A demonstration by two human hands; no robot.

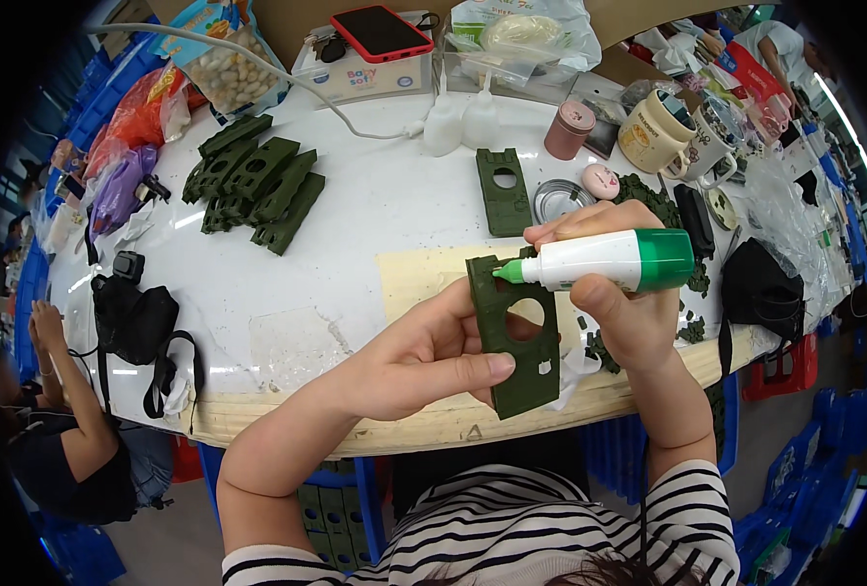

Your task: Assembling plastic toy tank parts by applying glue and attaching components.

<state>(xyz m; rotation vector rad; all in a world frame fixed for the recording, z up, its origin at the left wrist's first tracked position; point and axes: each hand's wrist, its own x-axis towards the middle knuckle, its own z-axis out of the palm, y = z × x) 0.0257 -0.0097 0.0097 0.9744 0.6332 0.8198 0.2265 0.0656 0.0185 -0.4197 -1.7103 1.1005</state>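
Note:
My left hand (409, 366) grips a dark green plastic panel (528, 369) by its left edge, thumb on its face, tilted above the table's near edge. The panel has a large round hole and a small whitish spot below it. In my right hand (634, 317) is a white squeeze bottle (590, 260) with a green nozzle and a green base, held sideways. Its nozzle tip is at the panel's top end; whether it touches cannot be told. A similar green panel (500, 213) lies just beyond, beside a round metal tin (556, 202).
More green panels (258, 186) are piled at the left. Small green pieces (648, 200) lie at the right, near mugs (656, 132) and a black mask (761, 283). Two white bottles (443, 127) stand at the back, by a cable. Another person (72, 430) sits at the left.

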